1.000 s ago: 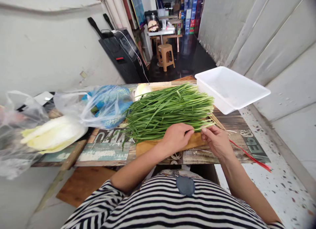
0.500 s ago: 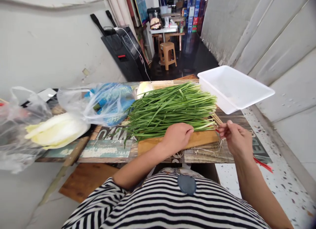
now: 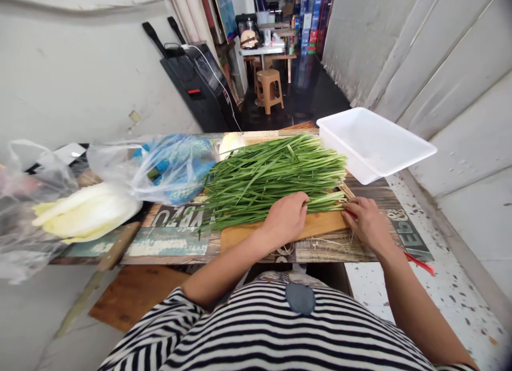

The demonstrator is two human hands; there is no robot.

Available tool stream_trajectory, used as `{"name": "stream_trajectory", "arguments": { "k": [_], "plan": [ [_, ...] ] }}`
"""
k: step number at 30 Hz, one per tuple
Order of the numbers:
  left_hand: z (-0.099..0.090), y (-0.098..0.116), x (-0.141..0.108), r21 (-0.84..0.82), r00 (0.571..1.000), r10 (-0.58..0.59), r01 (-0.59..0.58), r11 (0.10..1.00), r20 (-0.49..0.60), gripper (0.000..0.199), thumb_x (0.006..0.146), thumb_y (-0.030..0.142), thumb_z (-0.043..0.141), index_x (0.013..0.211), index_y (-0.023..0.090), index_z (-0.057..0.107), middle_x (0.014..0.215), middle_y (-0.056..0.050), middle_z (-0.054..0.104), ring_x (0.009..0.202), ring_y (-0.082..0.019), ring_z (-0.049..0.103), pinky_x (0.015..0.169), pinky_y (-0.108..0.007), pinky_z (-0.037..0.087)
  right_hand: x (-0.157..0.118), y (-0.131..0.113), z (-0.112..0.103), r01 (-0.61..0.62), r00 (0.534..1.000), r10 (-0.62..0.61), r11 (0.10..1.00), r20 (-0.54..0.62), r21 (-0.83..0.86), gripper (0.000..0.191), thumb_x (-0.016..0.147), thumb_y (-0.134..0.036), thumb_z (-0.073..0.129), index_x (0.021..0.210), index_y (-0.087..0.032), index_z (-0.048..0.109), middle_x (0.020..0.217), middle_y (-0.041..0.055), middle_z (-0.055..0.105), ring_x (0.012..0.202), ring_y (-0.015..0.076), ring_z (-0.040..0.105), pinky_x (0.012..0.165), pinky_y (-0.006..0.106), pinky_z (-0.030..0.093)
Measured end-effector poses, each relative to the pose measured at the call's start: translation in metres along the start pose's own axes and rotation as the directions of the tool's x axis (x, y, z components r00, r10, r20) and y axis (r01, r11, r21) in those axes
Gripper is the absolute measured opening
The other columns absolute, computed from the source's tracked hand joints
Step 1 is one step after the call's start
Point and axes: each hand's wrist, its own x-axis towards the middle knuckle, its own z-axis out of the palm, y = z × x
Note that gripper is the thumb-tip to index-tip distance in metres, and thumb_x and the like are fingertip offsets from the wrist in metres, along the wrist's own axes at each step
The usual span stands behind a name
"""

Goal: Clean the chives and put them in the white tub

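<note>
A large bundle of green chives (image 3: 272, 173) lies across a wooden cutting board (image 3: 320, 226) on the table, pale cut ends pointing right. My left hand (image 3: 286, 219) rests on the near stalks with its fingers curled over them. My right hand (image 3: 366, 221) sits palm down at the cut ends, fingertips pinched on a stalk end. A red strip (image 3: 420, 263) runs from under that hand off the table's right corner.
A white plastic tub (image 3: 372, 141) stands at the far right corner, overhanging the table (image 3: 172, 242). Left of the chives lie a blue bag inside clear plastic (image 3: 172, 165) and pale cabbage in a clear bag (image 3: 88, 211). A brown stool (image 3: 269, 88) stands far behind.
My right hand pulled away to the right from the stalk ends with something thin, then came back to the cut ends. My left hand stayed on the chives.
</note>
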Motion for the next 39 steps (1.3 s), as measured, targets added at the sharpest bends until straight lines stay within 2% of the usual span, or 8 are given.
{"name": "stream_trajectory", "arguments": {
  "k": [7, 12, 19, 23, 26, 30, 35, 39],
  "plan": [
    [0.026, 0.005, 0.015, 0.067, 0.996, 0.069, -0.072, 0.995, 0.048, 0.022, 0.091, 0.028, 0.052, 0.101, 0.021, 0.071, 0.093, -0.005, 0.069, 0.09, -0.022, 0.064, 0.084, -0.032, 0.049, -0.004, -0.007, -0.011, 0.025, 0.996, -0.022, 0.999, -0.087, 0.035, 0.024, 0.094, -0.033, 0.047, 0.097, -0.018, 0.066, 0.101, 0.0089, 0.066, 0.094, 0.0219, 0.06, 0.082, 0.035, 0.049],
    [0.036, 0.007, 0.024, 0.073, 0.993, 0.094, -0.099, 0.992, 0.075, 0.02, 0.089, 0.035, 0.058, 0.095, 0.023, 0.073, 0.098, -0.004, 0.063, 0.087, -0.019, 0.062, 0.075, -0.028, 0.047, -0.008, -0.012, -0.022, -0.145, 0.984, 0.174, 0.908, -0.038, 0.393, 0.023, 0.09, -0.039, 0.054, 0.095, -0.021, 0.067, 0.092, 0.0046, 0.068, 0.081, 0.0176, 0.062, 0.071, 0.03, 0.048],
    [0.03, 0.017, 0.024, 0.033, 0.973, 0.156, -0.164, 0.986, 0.168, 0.02, 0.091, 0.031, 0.055, 0.089, 0.02, 0.071, 0.086, -0.003, 0.071, 0.085, -0.021, 0.063, 0.073, -0.029, 0.044, -0.009, -0.052, 0.006, -0.44, 0.832, 0.474, 0.248, 0.288, 0.863, 0.038, 0.071, -0.053, 0.071, 0.072, -0.018, 0.061, 0.052, -0.0031, 0.052, 0.041, 0.0078, 0.041, 0.038, 0.022, 0.029],
    [0.02, 0.011, 0.015, 0.077, 0.964, 0.129, -0.15, 0.986, 0.231, 0.02, 0.088, 0.029, 0.057, 0.079, 0.017, 0.069, 0.078, -0.005, 0.07, 0.077, -0.022, 0.063, 0.067, -0.029, 0.041, -0.008, -0.043, 0.003, -0.356, 0.699, 0.632, -0.096, 0.333, 0.93, 0.039, 0.059, -0.049, 0.08, 0.075, -0.018, 0.061, 0.051, -0.0066, 0.048, 0.037, 0.0045, 0.031, 0.033, 0.019, 0.021],
    [0.014, 0.005, 0.012, -0.027, 0.966, 0.078, -0.074, 0.997, 0.247, 0.019, 0.088, 0.029, 0.057, 0.08, 0.017, 0.068, 0.078, -0.003, 0.069, 0.073, -0.019, 0.061, 0.062, -0.027, 0.038, -0.005, -0.025, -0.005, -0.406, 0.679, 0.721, 0.212, 0.138, 0.889, 0.034, 0.07, -0.051, 0.072, 0.071, -0.019, 0.062, 0.055, -0.0026, 0.052, 0.042, 0.008, 0.039, 0.037, 0.022, 0.03],
    [0.011, 0.005, 0.015, -0.112, 0.982, 0.072, -0.053, 0.992, 0.173, 0.02, 0.093, 0.029, 0.049, 0.087, 0.019, 0.065, 0.084, -0.002, 0.069, 0.077, -0.018, 0.06, 0.068, -0.027, 0.04, 0.005, -0.02, 0.003, -0.281, 0.941, 0.33, 0.885, -0.076, 0.37, 0.024, 0.086, -0.038, 0.055, 0.089, -0.018, 0.068, 0.086, 0.0093, 0.065, 0.077, 0.0212, 0.059, 0.067, 0.034, 0.048],
    [0.015, 0.008, 0.019, 0.089, 0.996, 0.056, -0.062, 0.994, 0.074, 0.023, 0.096, 0.029, 0.041, 0.091, 0.018, 0.061, 0.089, -0.006, 0.066, 0.088, -0.023, 0.056, 0.081, -0.034, 0.042, 0.008, -0.025, 0.006, -0.05, 0.998, 0.051, 0.998, -0.044, 0.029, 0.02, 0.091, -0.03, 0.046, 0.088, -0.017, 0.063, 0.095, 0.0128, 0.061, 0.093, 0.0264, 0.056, 0.077, 0.038, 0.047],
    [0.021, 0.006, 0.02, 0.115, 0.995, 0.08, -0.086, 0.99, 0.058, 0.021, 0.096, 0.026, 0.042, 0.092, 0.018, 0.06, 0.093, -0.007, 0.065, 0.093, -0.024, 0.053, 0.084, -0.035, 0.042, -0.001, -0.026, -0.013, -0.057, 0.997, 0.067, 0.958, -0.025, 0.281, 0.019, 0.091, -0.034, 0.051, 0.095, -0.019, 0.062, 0.085, 0.0063, 0.063, 0.077, 0.0187, 0.058, 0.068, 0.032, 0.046]
  ]
}}
